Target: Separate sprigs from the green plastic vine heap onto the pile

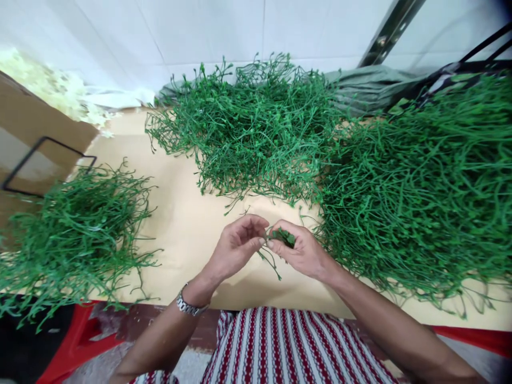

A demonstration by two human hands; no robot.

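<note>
My left hand (pixel 236 248) and my right hand (pixel 302 250) meet over the pale yellow table top (pixel 188 213), close to its near edge. Both pinch a small green plastic sprig (pixel 282 237); its thin stem hangs down between the hands. The right hand's fingers curl round the leafy part, and the left hand's fingertips press on the stem end. A metal watch (pixel 188 305) is on my left wrist.
Three heaps of green plastic stems lie on the table: a small one at the left (pixel 76 234), one at the far middle (pixel 256 128), a large one at the right (pixel 424 186). A cardboard box (pixel 36 128) stands at the far left. Red table edge (pixel 80 336) near my lap.
</note>
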